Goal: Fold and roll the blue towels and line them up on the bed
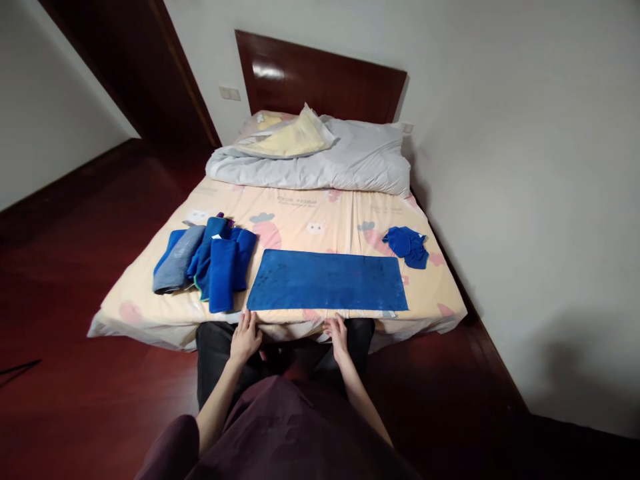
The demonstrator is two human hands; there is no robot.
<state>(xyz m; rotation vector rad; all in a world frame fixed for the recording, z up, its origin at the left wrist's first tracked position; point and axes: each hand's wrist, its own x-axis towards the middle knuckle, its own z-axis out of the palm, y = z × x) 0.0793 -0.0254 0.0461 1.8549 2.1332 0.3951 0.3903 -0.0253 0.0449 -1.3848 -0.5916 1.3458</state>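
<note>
A blue towel (330, 280) lies flat and smooth near the front edge of the bed, its long side facing me. My left hand (246, 337) is at the bed's edge by the towel's near left corner, fingers stretched out and holding nothing. Further right, my right hand (338, 333) rests at the same edge just below the towel, fingers apart and without anything in them. To the left of the flat towel sit several folded or rolled towels (223, 273), blue ones and a grey one (183, 260). A crumpled blue cloth (407, 245) lies to its right.
The bed (320, 213) has a peach sheet with carrot and rabbit prints. A bunched grey quilt (370, 153) with a yellow side lies before the dark wooden headboard (325, 77). A white wall (525, 167) stands close on the right; dark red floor (75, 267) spreads left.
</note>
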